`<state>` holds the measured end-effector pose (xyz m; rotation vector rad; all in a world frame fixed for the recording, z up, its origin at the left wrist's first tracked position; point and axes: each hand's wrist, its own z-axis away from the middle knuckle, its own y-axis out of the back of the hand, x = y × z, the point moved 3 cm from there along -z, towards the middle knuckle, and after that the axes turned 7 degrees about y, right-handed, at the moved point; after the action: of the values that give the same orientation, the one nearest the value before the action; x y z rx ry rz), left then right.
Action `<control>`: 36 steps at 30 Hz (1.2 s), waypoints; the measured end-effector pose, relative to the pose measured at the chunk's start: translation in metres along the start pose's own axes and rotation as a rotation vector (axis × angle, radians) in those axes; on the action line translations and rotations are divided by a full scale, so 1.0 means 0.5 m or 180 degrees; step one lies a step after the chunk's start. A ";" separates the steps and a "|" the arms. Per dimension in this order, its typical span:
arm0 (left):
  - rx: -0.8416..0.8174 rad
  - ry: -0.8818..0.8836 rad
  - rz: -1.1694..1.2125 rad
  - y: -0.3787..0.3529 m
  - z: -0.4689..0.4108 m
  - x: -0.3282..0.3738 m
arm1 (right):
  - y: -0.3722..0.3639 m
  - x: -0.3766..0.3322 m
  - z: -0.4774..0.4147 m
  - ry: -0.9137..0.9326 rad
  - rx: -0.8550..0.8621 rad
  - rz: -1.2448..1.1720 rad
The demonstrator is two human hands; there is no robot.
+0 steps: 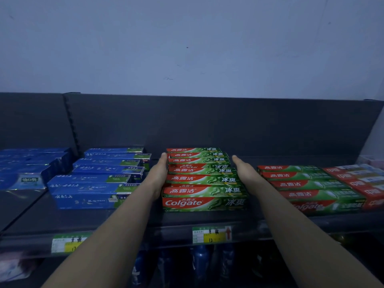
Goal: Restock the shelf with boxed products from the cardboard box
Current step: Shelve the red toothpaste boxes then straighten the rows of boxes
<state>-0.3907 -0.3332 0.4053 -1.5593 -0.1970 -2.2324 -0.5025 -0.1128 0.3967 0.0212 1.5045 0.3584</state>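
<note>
Flanking the middle stack (203, 179) of red-and-green toothpaste boxes, both hands reach onto the shelf (83, 217) with fingers straight and held together. Neither is curled round anything. The left hand (160, 174) lies flat against the left ends of the boxes. The right hand (244, 174) stands at their right ends, touching or just beside them; I cannot tell which.

The stack lies on the shelf, several rows deep and two layers high at the front, though the rows sit slightly staggered. This looks like squaring up boxes already placed rather than carrying new ones.

To the left lie the blue boxes (99, 179), loosely stacked and a little askew, with more blue packs (27, 169) beyond them. To the right is a second red-and-green stack (307, 183), then red boxes (361, 179) at the far edge.

Bare shelf shows in front of every stack and between the blue boxes and the middle stack, so there appears to be room for more. The cardboard box is out of view, so how much stock is left cannot be told. I judge the restocking well underway but not shown to be finished.
</note>
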 end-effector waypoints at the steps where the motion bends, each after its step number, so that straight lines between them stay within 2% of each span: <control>1: 0.0020 0.0040 -0.0008 0.001 -0.009 0.000 | -0.001 0.003 -0.008 -0.0040 0.0027 0.0005; 6: -0.0074 0.0073 -0.0045 -0.003 -0.028 -0.003 | -0.010 0.018 -0.032 0.0040 -0.0117 -0.0278; 12: -0.0489 0.0124 0.0118 0.013 -0.022 -0.014 | 0.004 0.043 -0.029 -0.0003 -0.0337 -0.0748; 16: -0.0507 0.0127 0.0169 0.005 -0.004 -0.026 | 0.000 0.034 0.028 -0.0023 -0.0389 -0.0790; 26: -0.0447 0.0179 -0.0016 0.011 0.026 -0.058 | 0.004 0.061 0.053 -0.0091 -0.0183 -0.0317; 32: -0.0003 -0.0470 -0.0774 0.006 0.007 0.005 | 0.019 0.009 0.027 0.0928 -0.0034 0.0780; 36: 0.0213 -0.0900 -0.1383 -0.002 -0.026 0.052 | 0.010 -0.017 -0.036 0.1180 -0.0017 0.1295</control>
<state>-0.4099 -0.3429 0.4247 -1.9377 -0.7483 -2.2654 -0.5214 -0.1140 0.4046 0.2723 1.8668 0.7228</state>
